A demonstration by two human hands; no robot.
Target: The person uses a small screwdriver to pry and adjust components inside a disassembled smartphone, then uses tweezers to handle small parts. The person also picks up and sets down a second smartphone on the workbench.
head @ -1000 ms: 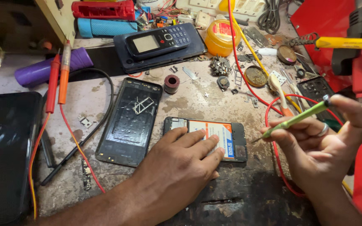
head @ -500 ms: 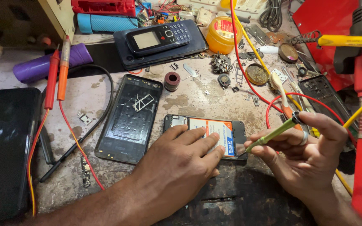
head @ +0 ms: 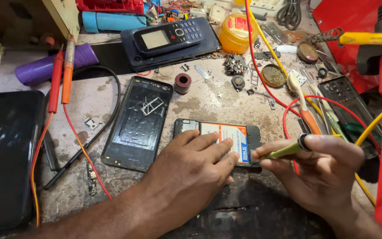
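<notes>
From the head view, a black backless phone shell [head: 138, 123] lay just left of the work, with red and orange probe leads [head: 60, 75] farther left and a black keypad phone [head: 169, 36] at the rear of the stained grey surface [head: 200, 102]. Red and yellow wires [head: 261, 48] crossed toward the right. The small opened black phone with its white and orange battery [head: 226, 137] lay between both hands. The left hand [head: 195, 166] pressed flat on it, fingers spread. The right hand [head: 326, 170] pinched a green-handled tool [head: 284, 152], its tip at the phone's right edge.
</notes>
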